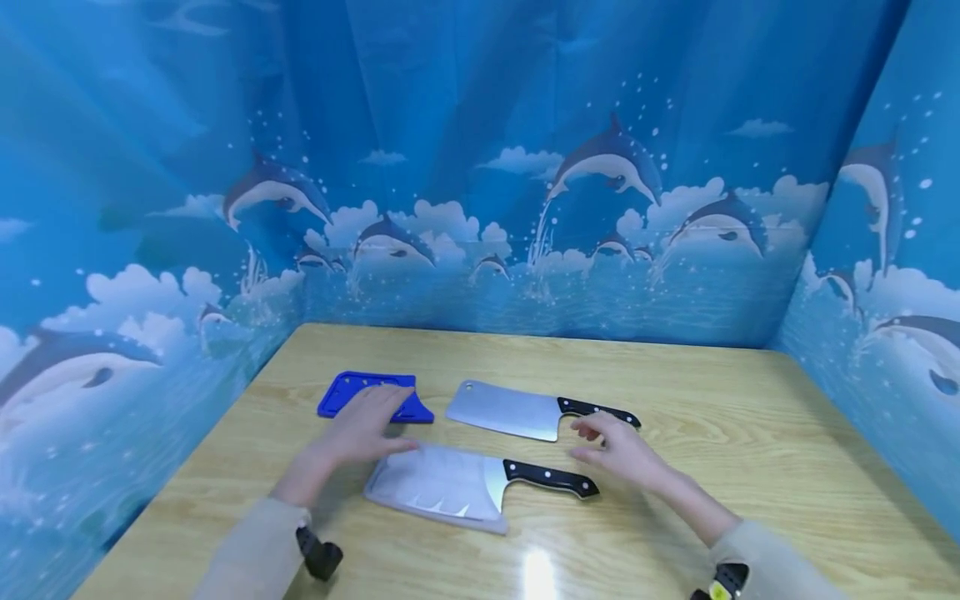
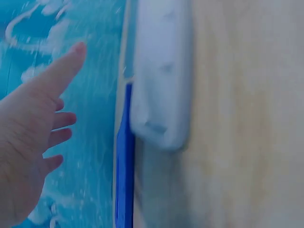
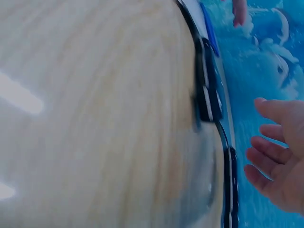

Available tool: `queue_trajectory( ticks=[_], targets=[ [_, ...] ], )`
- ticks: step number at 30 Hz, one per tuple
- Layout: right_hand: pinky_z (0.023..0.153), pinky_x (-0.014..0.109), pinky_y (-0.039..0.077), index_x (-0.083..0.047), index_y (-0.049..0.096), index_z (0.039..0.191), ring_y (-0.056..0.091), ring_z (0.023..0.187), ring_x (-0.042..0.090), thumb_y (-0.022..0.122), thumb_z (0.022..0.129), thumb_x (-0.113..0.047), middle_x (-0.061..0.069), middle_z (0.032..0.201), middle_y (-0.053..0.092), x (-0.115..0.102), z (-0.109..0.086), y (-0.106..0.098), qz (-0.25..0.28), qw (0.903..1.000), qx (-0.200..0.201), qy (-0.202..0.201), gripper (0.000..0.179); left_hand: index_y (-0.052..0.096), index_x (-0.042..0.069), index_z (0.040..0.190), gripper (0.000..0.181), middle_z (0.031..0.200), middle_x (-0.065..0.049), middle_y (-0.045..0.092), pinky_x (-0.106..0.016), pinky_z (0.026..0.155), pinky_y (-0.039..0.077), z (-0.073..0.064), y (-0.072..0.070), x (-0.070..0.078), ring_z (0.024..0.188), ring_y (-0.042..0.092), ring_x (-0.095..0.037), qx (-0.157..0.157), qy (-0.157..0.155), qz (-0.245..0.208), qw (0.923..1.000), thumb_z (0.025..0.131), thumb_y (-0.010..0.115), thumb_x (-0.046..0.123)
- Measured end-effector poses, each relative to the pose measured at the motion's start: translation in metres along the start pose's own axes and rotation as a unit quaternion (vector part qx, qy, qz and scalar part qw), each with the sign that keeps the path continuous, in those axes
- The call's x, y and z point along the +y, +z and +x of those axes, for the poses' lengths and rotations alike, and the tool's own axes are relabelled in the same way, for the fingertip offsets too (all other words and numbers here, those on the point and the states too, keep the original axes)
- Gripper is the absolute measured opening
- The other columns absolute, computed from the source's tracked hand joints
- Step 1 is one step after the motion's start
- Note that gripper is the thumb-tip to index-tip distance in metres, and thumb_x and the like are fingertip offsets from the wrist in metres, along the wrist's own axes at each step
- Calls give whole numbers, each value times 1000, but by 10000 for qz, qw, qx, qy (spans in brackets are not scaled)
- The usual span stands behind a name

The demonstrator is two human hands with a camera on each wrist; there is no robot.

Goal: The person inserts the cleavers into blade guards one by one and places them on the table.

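Note:
A cleaver with a black riveted handle [image 1: 551, 477] lies nearest me, its blade inside a translucent whitish cover [image 1: 435, 487]. Behind it rests a second cleaver [image 1: 510, 408] with a bare steel blade and a black handle. At the back left is a flat blue blade cover [image 1: 348, 396] with small holes. My left hand [image 1: 363, 429] hovers between the blue cover and the whitish one, fingers extended and holding nothing. My right hand [image 1: 622, 454], fingers loosely bent, hovers by the two handles. In the right wrist view, a gap shows between my right hand [image 3: 280, 152] and both handles.
Everything lies on a light wood-grain table [image 1: 735, 433]. A blue curtain [image 1: 480, 125] printed with dolphins encloses the back and sides. Dark wrist devices [image 1: 318, 554] sit at my sleeve cuffs. Light glares off the table near its front.

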State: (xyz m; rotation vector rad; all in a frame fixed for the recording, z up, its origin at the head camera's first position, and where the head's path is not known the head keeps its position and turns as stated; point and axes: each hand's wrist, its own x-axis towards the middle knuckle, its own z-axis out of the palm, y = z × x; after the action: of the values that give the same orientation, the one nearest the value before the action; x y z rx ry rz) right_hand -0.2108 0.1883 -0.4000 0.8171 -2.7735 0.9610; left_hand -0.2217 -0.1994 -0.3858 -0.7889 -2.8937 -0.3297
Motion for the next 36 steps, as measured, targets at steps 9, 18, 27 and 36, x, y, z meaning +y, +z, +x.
queue_trajectory(
  ticks=[9,18,27,36],
  targets=[
    [91,55,40,9,56,117,51,107,42,72,79,-15,25,114,57,33,3,-32,-519,9952,566,612,48,27,-3,143,94,145,-24,29,-57,107,15,11,-8,-45,133,22,-42,180,-846,-67,9962,76,73,44],
    [88,54,41,9,53,122,51,105,42,71,81,-20,26,113,56,61,19,-33,-630,9936,104,933,53,19,-7,144,111,145,-32,20,-61,105,12,18,2,-65,132,15,-48,-218,-1280,-199,9913,69,73,55],
    [88,51,43,9,57,115,56,100,38,70,78,-12,22,106,61,71,28,-18,-511,9956,-418,665,45,25,-3,144,113,147,-28,22,-60,106,10,31,13,-63,134,16,-44,-763,-1150,-75,9904,66,66,67],
    [92,51,41,7,60,113,54,105,39,71,78,-11,22,110,61,67,32,-13,-650,9954,-360,596,41,29,-2,143,109,144,-25,29,-61,105,12,38,17,-61,132,24,-43,-1184,-1288,61,9846,67,64,69]
  ],
)
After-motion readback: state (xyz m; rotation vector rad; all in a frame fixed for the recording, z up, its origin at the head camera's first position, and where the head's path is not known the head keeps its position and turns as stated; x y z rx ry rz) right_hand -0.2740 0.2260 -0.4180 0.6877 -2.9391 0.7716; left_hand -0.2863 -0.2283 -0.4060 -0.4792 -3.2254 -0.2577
